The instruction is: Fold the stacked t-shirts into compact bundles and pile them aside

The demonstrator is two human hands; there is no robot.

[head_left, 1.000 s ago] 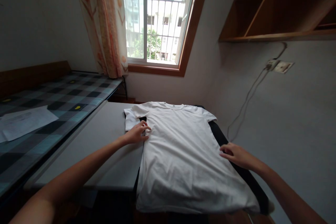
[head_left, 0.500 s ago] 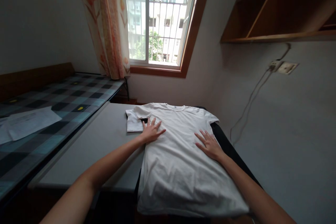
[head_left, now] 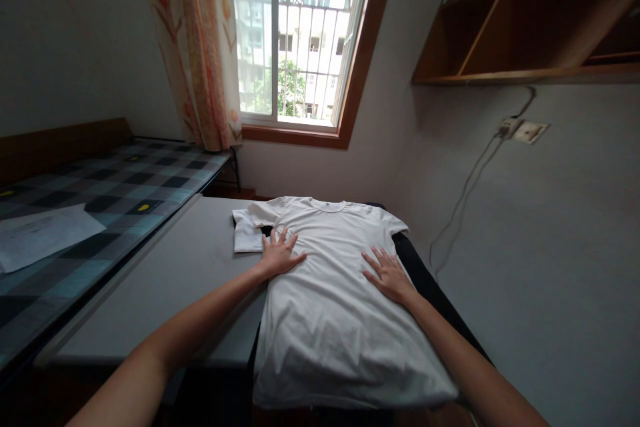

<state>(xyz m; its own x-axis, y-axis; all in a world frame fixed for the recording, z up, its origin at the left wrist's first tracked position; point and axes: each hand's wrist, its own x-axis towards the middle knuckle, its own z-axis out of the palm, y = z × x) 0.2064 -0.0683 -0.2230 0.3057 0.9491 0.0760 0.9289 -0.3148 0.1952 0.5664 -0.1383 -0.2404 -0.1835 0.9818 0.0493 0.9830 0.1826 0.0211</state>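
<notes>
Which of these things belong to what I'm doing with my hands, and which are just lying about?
In use:
- white T-shirt, under my left hand and right hand
- dark surface beneath it

Just lying about:
- papers on the checked mattress

Black surface (head_left: 424,273) mostly hidden beneath T-shirt (head_left: 330,300), shelf (head_left: 500,75) cut off right, print on paper (head_left: 47,233) illegible

Open tabletop (head_left: 165,287) left of shirt (head_left: 330,320), wall (head_left: 550,247) right

Curtain (head_left: 200,47) beside barred window (head_left: 300,40).
</notes>
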